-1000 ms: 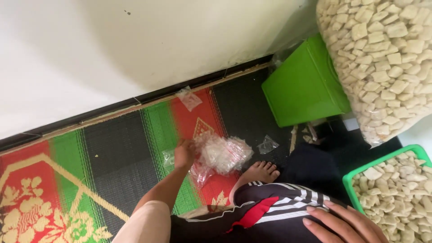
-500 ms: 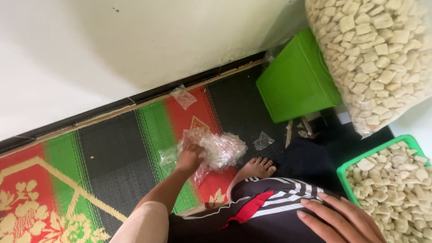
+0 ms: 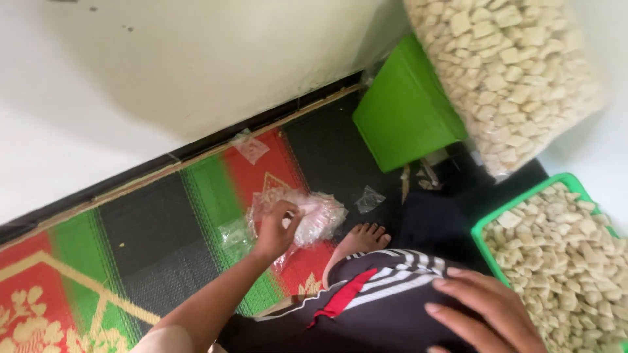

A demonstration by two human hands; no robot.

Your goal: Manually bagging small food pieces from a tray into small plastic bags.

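- The left hand (image 3: 276, 229) reaches down to a loose pile of clear plastic bags (image 3: 313, 216) on the woven floor mat (image 3: 150, 235); the fingers curl onto the top of the pile, pinching at the film as if to separate one bag.
- The pile lies just beside the person's bare foot (image 3: 361, 240), within easy arm's reach of where they sit.
- The right hand (image 3: 484, 314) lies flat and open on the thigh, over dark trousers with white stripes (image 3: 379, 294), holding nothing.
- A green tray (image 3: 487, 225) filled with pale cracker pieces (image 3: 562, 261) stands close at the person's right.
- A large clear sack of the same crackers (image 3: 517, 72) leans near the wall, next to a green box (image 3: 405, 117).
- Two stray bags lie apart on the mat: one by the wall edge (image 3: 250, 147), one small one (image 3: 369, 198) near the foot.
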